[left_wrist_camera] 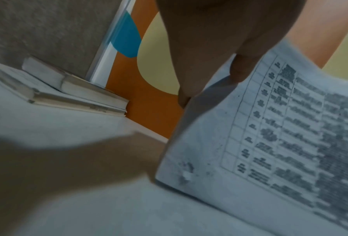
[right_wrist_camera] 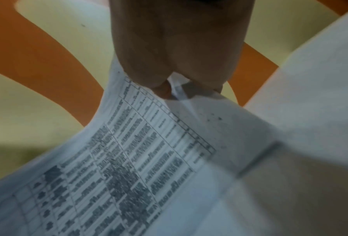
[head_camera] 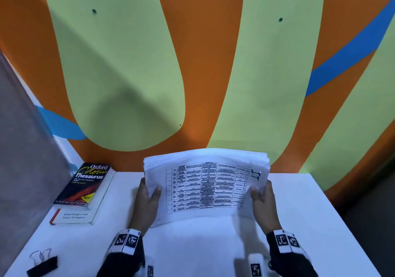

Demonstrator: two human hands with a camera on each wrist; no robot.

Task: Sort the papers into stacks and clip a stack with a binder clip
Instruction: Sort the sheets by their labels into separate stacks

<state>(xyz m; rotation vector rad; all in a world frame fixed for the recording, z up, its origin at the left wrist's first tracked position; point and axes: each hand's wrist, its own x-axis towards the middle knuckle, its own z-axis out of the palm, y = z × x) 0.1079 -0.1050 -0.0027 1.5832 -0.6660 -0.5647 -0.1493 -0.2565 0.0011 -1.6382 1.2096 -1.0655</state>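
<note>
A thick stack of white papers (head_camera: pixel 205 182) with a printed table on its top sheet stands tilted on its lower edge on the white table (head_camera: pixel 310 212). My left hand (head_camera: pixel 147 200) grips the stack's left edge, thumb on the front sheet. My right hand (head_camera: pixel 264 202) grips the right edge beside a handwritten mark. The left wrist view shows the papers (left_wrist_camera: pixel 270 135) with my left hand's fingers (left_wrist_camera: pixel 205 55) round their edge. The right wrist view shows my right hand's fingers (right_wrist_camera: pixel 179 55) pinching the papers (right_wrist_camera: pixel 128 159). A black binder clip (head_camera: pixel 42 265) lies at the table's near left corner.
Two books are stacked at the table's far left, a dark thesaurus (head_camera: pixel 84 183) on a white book (head_camera: pixel 74 216), also seen as books (left_wrist_camera: pixel 68 89) in the left wrist view. An orange and green wall (head_camera: pixel 213 63) rises behind the table. A grey panel (head_camera: pixel 25 148) stands on the left.
</note>
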